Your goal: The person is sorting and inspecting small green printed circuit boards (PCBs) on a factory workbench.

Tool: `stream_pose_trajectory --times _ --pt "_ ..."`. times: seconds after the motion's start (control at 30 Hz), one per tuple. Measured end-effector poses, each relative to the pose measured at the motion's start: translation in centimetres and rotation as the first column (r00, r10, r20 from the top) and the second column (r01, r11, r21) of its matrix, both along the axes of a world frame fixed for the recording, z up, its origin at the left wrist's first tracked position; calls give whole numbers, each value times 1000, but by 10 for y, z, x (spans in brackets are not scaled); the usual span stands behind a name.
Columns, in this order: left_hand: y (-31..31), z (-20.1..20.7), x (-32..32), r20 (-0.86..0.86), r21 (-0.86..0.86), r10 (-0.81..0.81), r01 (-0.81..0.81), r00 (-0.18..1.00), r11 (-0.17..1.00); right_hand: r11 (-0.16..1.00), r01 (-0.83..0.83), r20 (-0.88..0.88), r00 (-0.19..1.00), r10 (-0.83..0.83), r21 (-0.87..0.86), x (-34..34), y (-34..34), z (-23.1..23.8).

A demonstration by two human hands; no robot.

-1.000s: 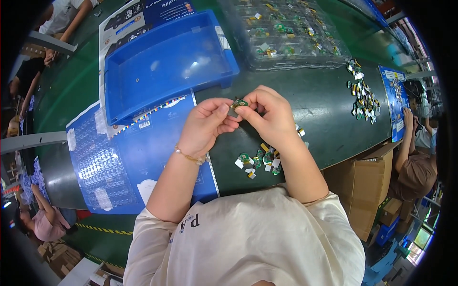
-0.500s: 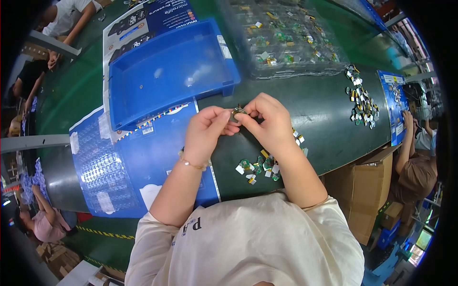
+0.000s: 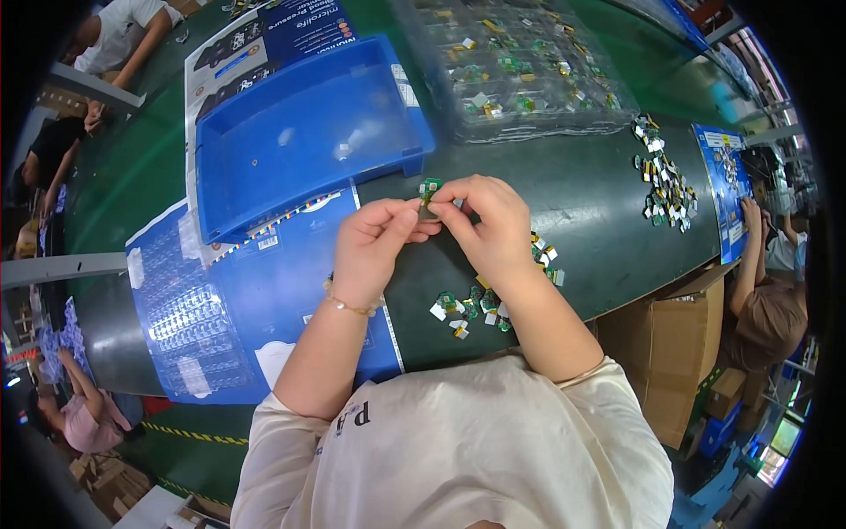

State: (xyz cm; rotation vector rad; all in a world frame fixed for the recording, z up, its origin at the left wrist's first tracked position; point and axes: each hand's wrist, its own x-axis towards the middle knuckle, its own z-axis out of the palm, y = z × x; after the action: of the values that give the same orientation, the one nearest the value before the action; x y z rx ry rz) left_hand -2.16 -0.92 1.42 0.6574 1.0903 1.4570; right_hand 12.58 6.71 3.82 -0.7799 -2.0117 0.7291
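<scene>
- Right hand (image 3: 489, 225): thumb and forefinger drawn together, pinching the lower part of a small green circuit board (image 3: 430, 186)
- Left hand (image 3: 372, 251): thumb and forefinger brought close at the board's lower end, other fingers curled; whether they clamp it or only touch it, I cannot tell
- The board stands up above the fingertips, in front of the chest, its lower end partly hidden by them
- Beaded bracelet (image 3: 354, 309) around the left wrist
- Loose boards (image 3: 472, 307) with white and yellow parts lie below the hands, some partly behind the right forearm
- Dark green table (image 3: 608, 238) under them
- Blue bin (image 3: 256, 150) beyond the left hand, a clear moulded tray (image 3: 187, 328) on the blue sheet (image 3: 304, 264) nearer the person
- Stack of clear trays (image 3: 538, 130) holding more boards, beyond the right hand
- Another pile of boards (image 3: 667, 187) well off to the right
</scene>
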Motion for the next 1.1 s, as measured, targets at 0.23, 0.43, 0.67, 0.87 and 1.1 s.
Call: stream_pose_trajectory --times 0.23,0.43,0.67,0.87,1.1 --pt "0 -7 -1 169 37 38 -45 985 998 996 -2 -5 1000 2 95 0 3 -5" --pt "-1 -6 -4 174 50 10 -19 985 999 999 -25 -14 1000 26 27 1 3 -1" --pt "0 -5 0 -2 51 40 -40 999 998 985 -8 39 999 1 172 2 10 -2" --pt "1 -10 0 -132 84 38 -27 990 996 999 -46 81 996 44 29 1 9 -8" --pt "5 -2 -4 -75 -44 49 -52 996 998 988 -151 79 986 149 15 2 9 -3"
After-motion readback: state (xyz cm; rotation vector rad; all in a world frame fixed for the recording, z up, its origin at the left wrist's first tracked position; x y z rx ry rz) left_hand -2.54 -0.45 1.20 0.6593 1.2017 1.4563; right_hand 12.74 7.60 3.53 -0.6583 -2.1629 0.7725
